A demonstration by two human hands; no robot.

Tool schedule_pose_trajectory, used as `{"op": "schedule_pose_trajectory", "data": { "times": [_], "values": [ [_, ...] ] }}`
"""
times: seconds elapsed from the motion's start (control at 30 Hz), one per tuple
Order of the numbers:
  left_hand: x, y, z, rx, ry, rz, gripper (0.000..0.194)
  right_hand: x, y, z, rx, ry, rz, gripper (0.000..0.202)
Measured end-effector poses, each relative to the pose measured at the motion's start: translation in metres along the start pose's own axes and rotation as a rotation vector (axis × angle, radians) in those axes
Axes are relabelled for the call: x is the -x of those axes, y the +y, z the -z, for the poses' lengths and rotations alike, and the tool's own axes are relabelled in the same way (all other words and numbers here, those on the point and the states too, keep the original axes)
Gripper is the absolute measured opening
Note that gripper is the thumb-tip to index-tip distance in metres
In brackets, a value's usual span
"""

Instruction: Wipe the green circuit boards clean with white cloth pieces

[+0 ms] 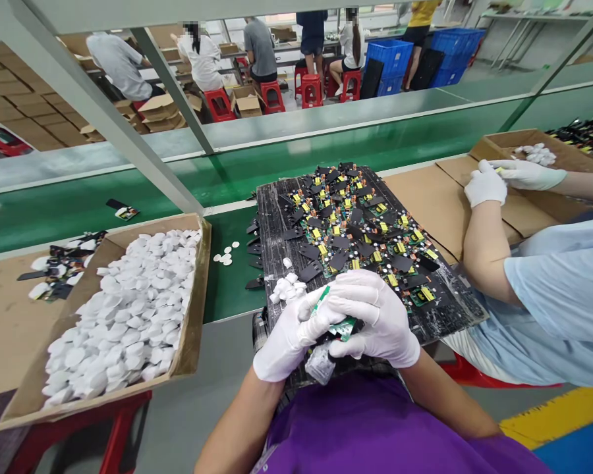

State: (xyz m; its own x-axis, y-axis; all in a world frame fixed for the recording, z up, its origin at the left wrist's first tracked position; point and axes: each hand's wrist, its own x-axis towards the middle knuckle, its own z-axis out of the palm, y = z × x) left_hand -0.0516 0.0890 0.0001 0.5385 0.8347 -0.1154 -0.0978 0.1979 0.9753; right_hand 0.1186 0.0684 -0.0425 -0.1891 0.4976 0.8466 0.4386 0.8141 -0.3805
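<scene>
At lower centre, two gloved hands on a circuit board

In the lower centre of the frame, a person's white-gloved left hand (pixel 294 334) and white-gloved right hand (pixel 378 319) grasp a small green circuit board (pixel 346 328) between them, above the near edge of a scuffed black rectangular work board (pixel 278 245). Gloved fingers hide most of the piece. A cloudy whitish lump (pixel 320 364) shows just beneath; whether it is attached cannot be told.

Beside the left hand lies a small heap of white pieces (pixel 287 288); a sideways brush of the knuckles could scatter them. Across the middle spread many yellow-and-black circuit assemblies (pixel 337 227), crowded together, so a dropped piece might knock or snag them. Smooth-looking gloves or a loose pinch could cause that drop.
</scene>
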Motion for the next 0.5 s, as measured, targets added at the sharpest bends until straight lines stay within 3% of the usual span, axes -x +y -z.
{"op": "schedule_pose_trajectory", "data": {
  "times": [0.1,0.27,0.4,0.5],
  "values": [
    [0.001,-0.002,-0.005,0.061,-0.065,-0.002,0.029,0.002,-0.002,-0.003,-0.030,0.066,0.027,0.059],
    [0.005,-0.020,-0.012,0.090,-0.019,-0.032,0.030,-0.002,-0.006,-0.010,-0.093,0.165,0.017,0.050],
    [0.006,-0.032,-0.013,0.161,0.097,-0.033,0.027,-0.005,-0.009,-0.013,-0.265,0.112,-0.049,0.059],
    [0.007,-0.034,-0.014,0.198,0.106,-0.023,0.036,-0.004,-0.013,-0.015,-0.334,0.101,-0.044,0.056]
  ]
}}
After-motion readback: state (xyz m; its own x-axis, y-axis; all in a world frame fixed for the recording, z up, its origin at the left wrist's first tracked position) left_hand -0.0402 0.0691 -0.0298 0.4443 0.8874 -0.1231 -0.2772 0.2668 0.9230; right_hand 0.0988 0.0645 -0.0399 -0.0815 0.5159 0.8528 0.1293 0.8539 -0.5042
